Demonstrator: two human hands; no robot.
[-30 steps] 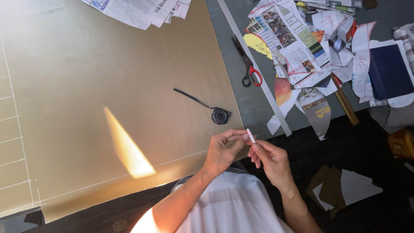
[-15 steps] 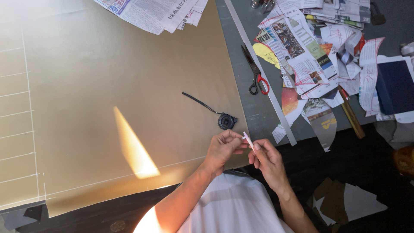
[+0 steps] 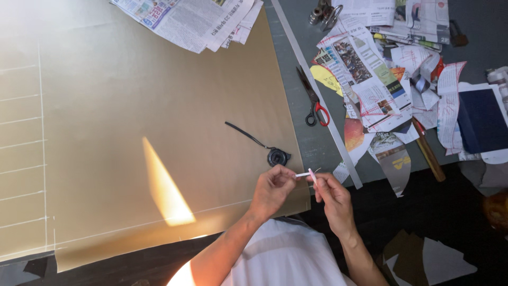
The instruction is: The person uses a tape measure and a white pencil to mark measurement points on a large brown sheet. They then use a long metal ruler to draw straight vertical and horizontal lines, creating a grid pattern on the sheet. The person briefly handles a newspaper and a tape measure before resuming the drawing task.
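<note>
Gold paper (image 3: 132,122) is covering the grey desk (image 3: 301,127), scissors (image 3: 313,101) and clippings (image 3: 370,79) lying beside, while both hands, left hand (image 3: 272,190) and right hand (image 3: 332,198), are pinching a small white stick (image 3: 306,173).

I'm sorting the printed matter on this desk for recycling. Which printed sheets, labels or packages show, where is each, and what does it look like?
Newspaper stack: top centre, on the gold sheet; folded grey-white pages with small colour pictures.
Magazine page: right of the scissors; white, with colour photos and red marks.
Paper scraps: top right; cut white, red and yellow pieces.
Blue card: far right; dark navy rectangle on white paper.
No screens or packages show.
</note>
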